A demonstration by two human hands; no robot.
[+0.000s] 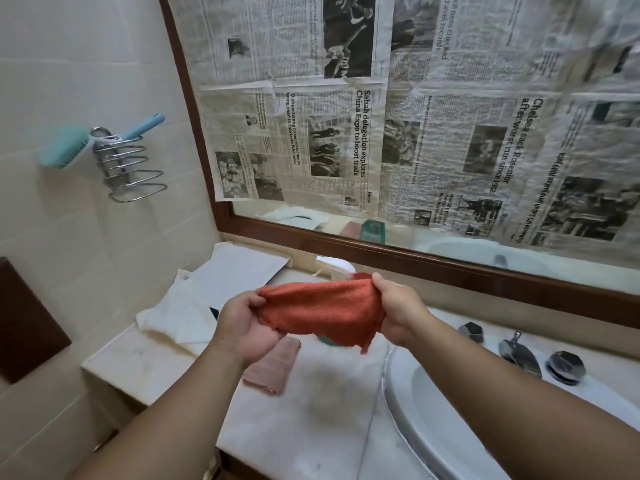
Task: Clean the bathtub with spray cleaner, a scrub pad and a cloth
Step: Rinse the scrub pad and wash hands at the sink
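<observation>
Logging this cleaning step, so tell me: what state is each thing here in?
left hand: grips the orange cloth by its left end.
right hand: pinches its right end.
orange cloth: held spread above the ledge.
pink cloth: folded, lying on the ledge.
blue brush: stowed in the wire holder.
mirror: mostly covered by newspaper.

One wide-angle view, worn on the head, looks forward and steeply down from above and just left of the bathtub (401, 403) rim, tilted so the mirror (381, 250) behind the bathtub slants across the top. It sits close: the left hand (242, 323) and right hand (398, 306), gripping the cloth (322, 310), fill mid-frame just left of the bathtub.
</observation>
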